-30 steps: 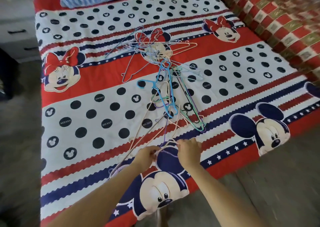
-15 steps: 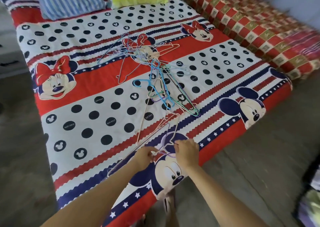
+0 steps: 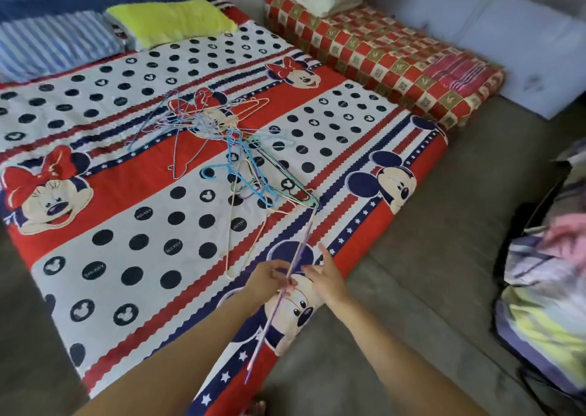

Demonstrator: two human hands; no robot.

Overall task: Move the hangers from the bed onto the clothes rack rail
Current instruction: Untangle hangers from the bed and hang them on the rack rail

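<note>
While the left hand (image 3: 269, 277) pinches a thin purple hanger (image 3: 279, 298) near its middle, its fingers curled round the wire, the right hand (image 3: 323, 277) sits just beside it with fingers spread and straight, gripping nothing. That hanger is seen edge-on, slanting above the near corner of the bed (image 3: 104, 212), over a cartoon mouse print. Farther up the bed from the hands, a tangled pile of hangers (image 3: 222, 136) in blue, pink, white and green lies on the patterned cover. Beyond the pile, a yellow pillow (image 3: 171, 20) and a striped pillow (image 3: 54, 42) rest at the bed's head.
</note>
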